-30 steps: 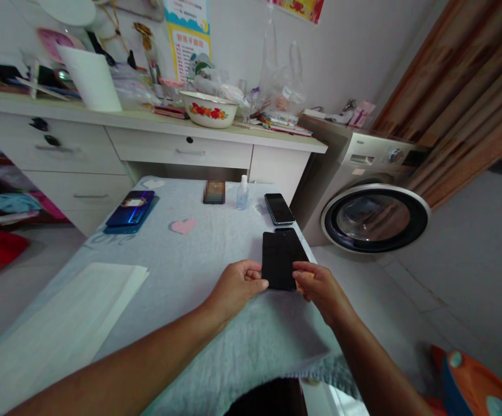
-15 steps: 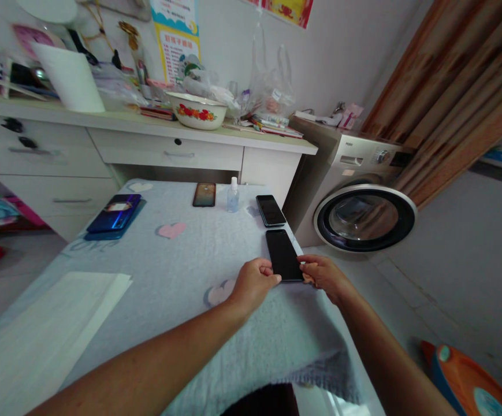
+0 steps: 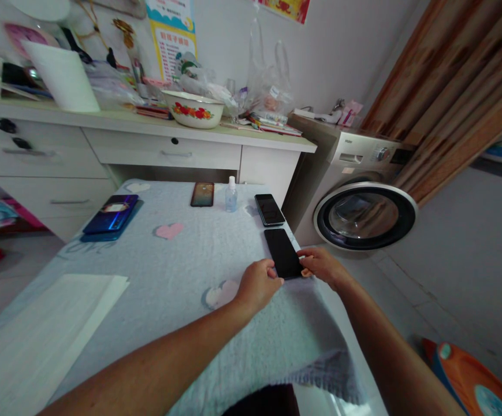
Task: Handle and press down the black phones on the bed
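Note:
A black smartphone (image 3: pixel 283 252) lies screen up near the right edge of the cloth-covered table (image 3: pixel 199 254). My left hand (image 3: pixel 259 283) grips its lower left corner, thumb along the near edge. On the opposite side, my right hand (image 3: pixel 323 267) pinches the lower right edge, its fingers curled. Just beyond the held phone lies a second dark smartphone (image 3: pixel 270 209), also flat. A clear spray bottle (image 3: pixel 231 197) with a white cap stands upright to the left of it. Further left is a brownish phone or phone case (image 3: pixel 202 195).
Two stacked blue phones (image 3: pixel 112 215) lie at the table's left side. White folded sheets (image 3: pixel 51 335) cover the near left. A white cabinet (image 3: pixel 164 147) holds a flowered bowl (image 3: pixel 196 111) and a paper roll (image 3: pixel 62 78). A washing machine (image 3: pixel 341 156) has its round door open.
The view has shifted slightly. Both hands remain at the phone's near corners; the phone has barely moved, if at all.

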Demonstrator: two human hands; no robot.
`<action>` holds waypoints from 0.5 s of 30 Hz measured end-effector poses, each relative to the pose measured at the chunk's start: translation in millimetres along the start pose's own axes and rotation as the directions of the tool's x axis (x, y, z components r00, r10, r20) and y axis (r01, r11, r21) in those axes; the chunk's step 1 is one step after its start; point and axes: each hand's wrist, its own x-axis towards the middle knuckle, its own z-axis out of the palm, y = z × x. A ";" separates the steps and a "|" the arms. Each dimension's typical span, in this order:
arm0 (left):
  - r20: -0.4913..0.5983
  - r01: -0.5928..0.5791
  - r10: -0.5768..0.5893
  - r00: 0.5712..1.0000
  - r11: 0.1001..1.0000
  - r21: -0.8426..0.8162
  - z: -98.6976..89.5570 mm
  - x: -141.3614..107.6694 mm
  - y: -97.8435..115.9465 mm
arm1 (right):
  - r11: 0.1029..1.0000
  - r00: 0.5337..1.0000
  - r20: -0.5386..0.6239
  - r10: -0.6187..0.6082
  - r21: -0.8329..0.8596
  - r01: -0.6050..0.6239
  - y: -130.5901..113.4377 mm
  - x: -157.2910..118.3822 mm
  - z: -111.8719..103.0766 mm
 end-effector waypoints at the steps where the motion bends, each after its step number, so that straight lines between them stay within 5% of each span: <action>1: 0.001 -0.009 0.009 1.000 0.999 0.044 -0.5 -0.3 1.7 | 0.999 1.000 -0.002 -0.021 -0.043 0.021 0.8 1.4 -0.8; 15: -0.032 -0.043 0.054 0.998 0.964 0.263 2.4 1.9 5.9 | 0.816 0.996 0.052 -0.076 -0.571 0.091 -9.7 1.1 0.2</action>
